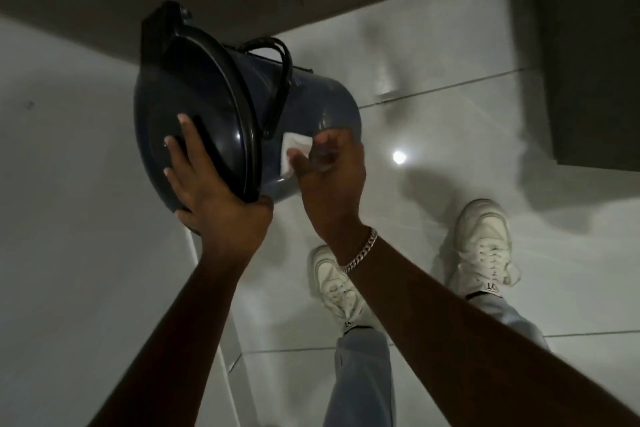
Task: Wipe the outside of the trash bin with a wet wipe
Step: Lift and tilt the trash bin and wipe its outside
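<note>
A dark blue-grey trash bin (311,104) with a black lid and a black carry handle is lifted off the floor and tilted, its lid facing me. My left hand (211,191) grips the lid rim, fingers spread over the lid and thumb under the edge. My right hand (329,177) presses a white wet wipe (292,152) flat against the bin's side wall, just below the handle's pivot. Part of the wipe is hidden under my fingers. The bin's base points away and is out of sight.
Glossy white floor tiles (450,135) lie below, with a lamp's reflection on them. Dark cabinets (588,45) stand at the right and along the back. A white wall or panel (69,184) fills the left. My two white sneakers (481,243) stand under the bin.
</note>
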